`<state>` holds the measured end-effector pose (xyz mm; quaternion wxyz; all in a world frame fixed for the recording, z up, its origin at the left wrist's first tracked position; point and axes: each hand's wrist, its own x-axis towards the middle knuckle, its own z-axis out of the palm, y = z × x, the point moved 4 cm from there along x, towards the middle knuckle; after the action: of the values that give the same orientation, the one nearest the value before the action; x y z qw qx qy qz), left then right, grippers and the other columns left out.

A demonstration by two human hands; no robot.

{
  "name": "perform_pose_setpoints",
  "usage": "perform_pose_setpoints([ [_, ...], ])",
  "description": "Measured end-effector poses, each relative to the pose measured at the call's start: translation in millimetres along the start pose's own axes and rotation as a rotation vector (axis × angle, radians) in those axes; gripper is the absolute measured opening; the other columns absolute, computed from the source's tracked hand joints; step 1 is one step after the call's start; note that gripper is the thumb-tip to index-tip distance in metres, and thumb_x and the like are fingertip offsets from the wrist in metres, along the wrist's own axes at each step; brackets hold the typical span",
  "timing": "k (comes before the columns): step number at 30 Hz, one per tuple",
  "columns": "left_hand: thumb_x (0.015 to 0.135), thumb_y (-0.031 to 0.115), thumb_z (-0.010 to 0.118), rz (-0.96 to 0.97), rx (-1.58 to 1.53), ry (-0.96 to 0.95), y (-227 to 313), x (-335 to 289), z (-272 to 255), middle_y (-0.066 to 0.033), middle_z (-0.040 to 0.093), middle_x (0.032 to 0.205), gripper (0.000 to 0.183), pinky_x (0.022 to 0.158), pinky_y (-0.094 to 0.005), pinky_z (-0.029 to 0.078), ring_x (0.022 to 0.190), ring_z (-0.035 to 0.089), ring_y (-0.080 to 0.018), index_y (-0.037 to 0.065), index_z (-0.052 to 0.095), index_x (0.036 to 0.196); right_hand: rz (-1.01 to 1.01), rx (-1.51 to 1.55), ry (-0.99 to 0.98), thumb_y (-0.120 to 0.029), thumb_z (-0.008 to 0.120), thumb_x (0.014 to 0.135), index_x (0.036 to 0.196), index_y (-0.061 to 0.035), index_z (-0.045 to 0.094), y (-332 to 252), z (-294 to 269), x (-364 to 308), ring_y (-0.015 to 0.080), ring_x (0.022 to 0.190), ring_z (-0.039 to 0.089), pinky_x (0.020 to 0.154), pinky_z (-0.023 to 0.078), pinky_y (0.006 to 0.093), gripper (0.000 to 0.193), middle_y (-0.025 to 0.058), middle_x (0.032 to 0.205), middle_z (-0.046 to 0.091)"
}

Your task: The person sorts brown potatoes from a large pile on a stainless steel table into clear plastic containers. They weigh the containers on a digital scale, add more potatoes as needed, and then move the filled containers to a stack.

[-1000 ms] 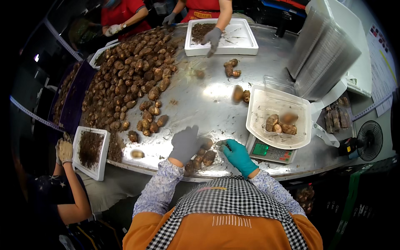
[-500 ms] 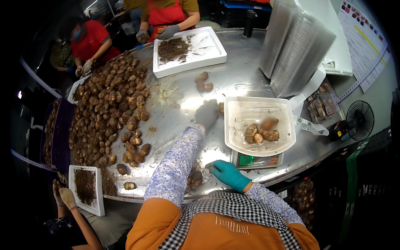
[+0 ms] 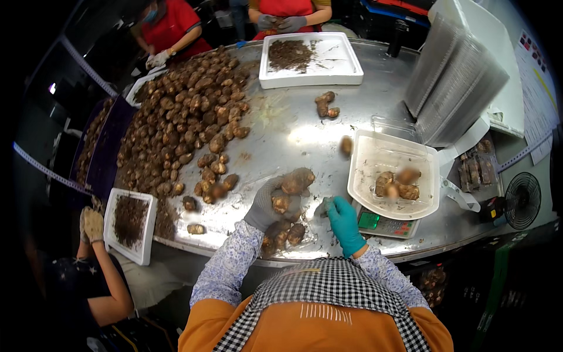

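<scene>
My left hand, in a grey glove, is curled around brown taro corms above the near part of the metal table. A few more corms lie on clear plastic just below it. My right hand, in a teal glove, is closed near the scale's front left corner, with something small and grey at its fingertips that I cannot make out. Beside it stands the scale with a lit green display. Its white tub bears a clear plastic box with several corms inside.
A large heap of corms covers the table's left side. White foam trays with soil stand at the far side and near left. Stacked clear boxes rise at the back right, near a black fan. Co-workers stand around.
My left hand has drawn back from beside the tub toward me and now holds corms. My right hand has shifted slightly up, nearer the scale. The view has turned, moving the scene rightward.
</scene>
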<state>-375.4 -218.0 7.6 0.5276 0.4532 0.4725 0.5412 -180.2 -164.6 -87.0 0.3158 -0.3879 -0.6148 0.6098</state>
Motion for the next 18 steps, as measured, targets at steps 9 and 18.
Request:
perform_pose_setpoints([
  [9,0.101,0.055,0.033,-0.246,-0.797,-0.135,-44,-48,43,-0.0127,0.057,0.072,0.061,0.044,-0.0302,0.041,0.05,0.049,-0.0211,0.007,0.043,0.138,-0.369,-0.109,-0.048,-0.012,0.075,0.082,0.137,-0.008,0.053,-104,13,-24,0.0103,0.082,0.05,0.083,0.046,0.0242,0.059,0.0035,0.112,0.06],
  [18,0.099,0.03,0.054,-0.249,-0.722,-0.019,-37,-56,67,-0.0056,0.058,0.1,0.051,0.055,-0.0202,0.042,0.065,0.051,-0.0088,0.001,0.042,0.139,-0.417,0.113,0.071,-0.004,0.063,0.089,0.118,-0.0085,0.066,-91,6,-35,0.0078,0.07,0.05,0.069,0.046,0.0228,0.029,-0.0018,0.078,0.05],
])
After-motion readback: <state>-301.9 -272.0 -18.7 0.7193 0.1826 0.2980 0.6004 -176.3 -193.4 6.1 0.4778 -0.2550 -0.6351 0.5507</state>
